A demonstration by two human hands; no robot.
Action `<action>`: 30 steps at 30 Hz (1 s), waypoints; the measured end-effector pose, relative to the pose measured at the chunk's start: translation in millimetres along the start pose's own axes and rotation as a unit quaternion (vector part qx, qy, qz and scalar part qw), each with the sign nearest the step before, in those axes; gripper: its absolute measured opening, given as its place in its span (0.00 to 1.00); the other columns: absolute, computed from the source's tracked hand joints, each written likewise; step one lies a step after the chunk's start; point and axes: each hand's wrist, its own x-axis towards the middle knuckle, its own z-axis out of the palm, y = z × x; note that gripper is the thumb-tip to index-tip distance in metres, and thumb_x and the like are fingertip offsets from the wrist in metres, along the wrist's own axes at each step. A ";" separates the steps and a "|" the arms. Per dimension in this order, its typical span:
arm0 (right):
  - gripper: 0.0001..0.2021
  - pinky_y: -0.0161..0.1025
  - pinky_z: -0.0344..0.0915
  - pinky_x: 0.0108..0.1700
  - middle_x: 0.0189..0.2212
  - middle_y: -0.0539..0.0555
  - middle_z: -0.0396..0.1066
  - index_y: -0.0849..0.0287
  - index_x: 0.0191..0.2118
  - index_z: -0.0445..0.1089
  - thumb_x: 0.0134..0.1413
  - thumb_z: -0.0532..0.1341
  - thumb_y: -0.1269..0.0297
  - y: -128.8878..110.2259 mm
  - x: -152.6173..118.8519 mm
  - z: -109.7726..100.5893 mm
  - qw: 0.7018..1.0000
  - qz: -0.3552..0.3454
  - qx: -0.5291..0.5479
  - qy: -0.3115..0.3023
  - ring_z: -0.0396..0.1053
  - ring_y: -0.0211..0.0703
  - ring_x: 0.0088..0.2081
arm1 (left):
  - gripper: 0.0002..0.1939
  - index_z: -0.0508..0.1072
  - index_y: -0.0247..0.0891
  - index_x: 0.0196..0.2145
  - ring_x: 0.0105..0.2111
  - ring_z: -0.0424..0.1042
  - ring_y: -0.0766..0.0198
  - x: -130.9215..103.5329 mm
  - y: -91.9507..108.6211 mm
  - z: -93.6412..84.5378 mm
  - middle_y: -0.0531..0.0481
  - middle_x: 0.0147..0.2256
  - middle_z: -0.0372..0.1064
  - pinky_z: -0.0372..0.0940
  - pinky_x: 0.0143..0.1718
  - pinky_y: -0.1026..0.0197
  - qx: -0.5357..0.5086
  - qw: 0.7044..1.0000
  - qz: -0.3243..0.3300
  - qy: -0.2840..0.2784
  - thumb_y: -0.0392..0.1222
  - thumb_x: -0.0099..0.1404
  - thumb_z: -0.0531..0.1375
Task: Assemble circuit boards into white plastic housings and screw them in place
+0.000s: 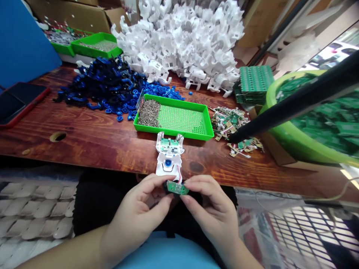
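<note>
board (176, 188) — left hand (140, 204), right hand (213, 205) holding

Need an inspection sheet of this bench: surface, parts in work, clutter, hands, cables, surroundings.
Surface: brown wooden table, with a round hole at left.
Parts in work: green circuit board at the fingertips; white housing parts beyond, one bearing a blue round part.
Clutter: white shells, blue-and-black parts and small wired boards heaped loose; green tray partly filled with small metal pieces.
Hands: left hand and right hand both pinch the board.
Cables: red and white wires beside the board; pale cable at right.
Surroundings: cardboard box behind; green-filled basin at right.
</note>
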 end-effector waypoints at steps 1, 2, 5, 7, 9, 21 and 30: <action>0.15 0.30 0.70 0.39 0.37 0.51 0.68 0.52 0.42 0.70 0.50 0.62 0.77 -0.6 0.4 -0.9 1.000 0.007 0.007 -0.011 0.70 0.36 0.40 | 0.15 0.74 0.49 0.42 0.37 0.72 0.74 -0.4 0.6 -0.9 0.57 0.37 0.70 0.66 0.40 0.76 0.019 1.000 0.013 0.001 0.31 0.61 0.59; 0.15 0.31 0.70 0.39 0.37 0.51 0.69 0.51 0.43 0.70 0.51 0.62 0.77 -1.0 0.7 -1.6 1.000 0.016 0.016 -0.015 0.70 0.36 0.40 | 0.16 0.74 0.50 0.43 0.37 0.71 0.74 -0.7 1.0 -1.7 0.57 0.37 0.69 0.66 0.40 0.77 0.036 0.999 0.024 -0.001 0.31 0.61 0.58; 0.15 0.30 0.71 0.38 0.36 0.50 0.72 0.49 0.43 0.70 0.51 0.62 0.76 -1.0 1.0 -2.4 0.998 0.050 0.048 -0.009 0.71 0.36 0.38 | 0.18 0.74 0.52 0.44 0.35 0.70 0.74 -1.2 1.4 -3.2 0.56 0.36 0.66 0.65 0.38 0.76 0.075 0.996 0.051 -0.015 0.30 0.62 0.57; 0.15 0.28 0.71 0.37 0.36 0.48 0.73 0.48 0.42 0.71 0.50 0.63 0.75 -0.7 1.5 -2.2 0.995 0.071 0.070 -0.001 0.72 0.34 0.36 | 0.19 0.73 0.54 0.45 0.34 0.69 0.74 -1.6 0.7 -4.0 0.56 0.35 0.65 0.65 0.36 0.76 0.104 0.992 0.067 -0.022 0.31 0.63 0.57; 0.14 0.27 0.71 0.37 0.34 0.47 0.74 0.47 0.40 0.72 0.50 0.63 0.74 -0.4 2.2 -1.8 0.993 0.084 0.088 0.006 0.72 0.33 0.35 | 0.20 0.71 0.56 0.47 0.33 0.68 0.73 -2.1 -0.9 -5.5 0.56 0.34 0.64 0.65 0.34 0.75 0.139 0.987 0.080 -0.022 0.32 0.63 0.57; 0.11 0.29 0.71 0.34 0.32 0.51 0.73 0.53 0.39 0.73 0.49 0.64 0.74 0.7 2.0 -1.5 0.997 0.074 0.028 -0.007 0.73 0.37 0.34 | 0.24 0.67 0.59 0.53 0.40 0.69 0.72 -3.4 -0.8 -13.2 0.57 0.39 0.69 0.64 0.44 0.74 0.218 0.968 0.120 -0.027 0.33 0.64 0.57; 0.12 0.28 0.71 0.36 0.34 0.51 0.73 0.54 0.40 0.72 0.50 0.63 0.76 -1.3 2.3 2.0 0.998 0.042 -0.033 -0.014 0.73 0.35 0.35 | 0.14 0.75 0.51 0.46 0.42 0.74 0.68 3.3 6.2 -7.6 0.57 0.41 0.76 0.66 0.47 0.71 0.202 0.979 0.013 0.027 0.41 0.62 0.59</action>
